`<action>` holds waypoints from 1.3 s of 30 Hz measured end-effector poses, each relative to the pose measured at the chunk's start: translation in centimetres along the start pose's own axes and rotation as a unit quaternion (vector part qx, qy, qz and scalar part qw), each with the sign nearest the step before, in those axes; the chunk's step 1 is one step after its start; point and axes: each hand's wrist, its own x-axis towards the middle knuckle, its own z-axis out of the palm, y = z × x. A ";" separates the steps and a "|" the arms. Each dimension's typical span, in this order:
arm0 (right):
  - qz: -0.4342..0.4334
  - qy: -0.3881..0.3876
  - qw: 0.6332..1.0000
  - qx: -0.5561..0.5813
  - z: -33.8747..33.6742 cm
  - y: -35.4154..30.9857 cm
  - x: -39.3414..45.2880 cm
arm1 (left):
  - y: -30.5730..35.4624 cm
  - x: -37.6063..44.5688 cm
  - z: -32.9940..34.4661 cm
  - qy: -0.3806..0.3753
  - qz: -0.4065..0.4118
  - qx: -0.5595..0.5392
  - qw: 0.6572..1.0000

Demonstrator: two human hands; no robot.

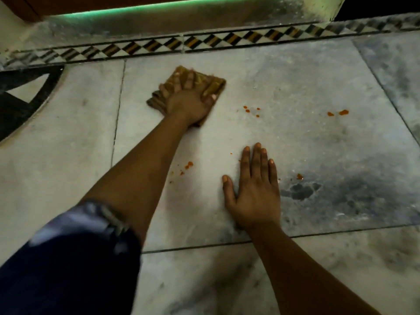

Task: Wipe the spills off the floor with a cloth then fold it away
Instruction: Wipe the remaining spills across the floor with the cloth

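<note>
The left hand presses flat on a folded brown cloth, fingers spread apart over its top, not curled around it. The cloth lies on the floor in the far part of a large pale marble slab, a little short of the patterned border strip of dark and orange diamonds. The left arm stretches out from a dark blue sleeve at the lower left, which is blurred.

The right hand rests palm down on the same slab, nearer the camera, with its fingers straight and close together and the thumb held out to the side. It holds nothing.

Orange-red spills dot the marble. A small cluster of drops lies just right of the cloth. Two larger spots sit well to the right, near the slab's far right edge. A patch of splatter lies between the left forearm and the right hand. One more spot lies to the right of the right hand, beside a dark grey blotch in the stone.

A dark curved inlay fills the floor at the left edge. A green strip of light glows along the base of something brown at the top of the view. No container shows anywhere in the view.
</note>
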 end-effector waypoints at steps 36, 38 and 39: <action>-0.027 -0.040 0.999 -0.014 -0.5 0.4 -0.1 | -5.4 -24.2 3.9 0.041 -0.025 0.014 0.999; -0.024 -0.041 0.999 -0.015 -0.5 0.4 0.0 | -6.2 -20.4 3.1 0.045 -0.091 0.003 0.995; -0.022 -0.040 0.999 -0.017 -0.4 0.4 0.0 | -5.8 -18.1 2.8 0.044 -0.124 -0.015 0.991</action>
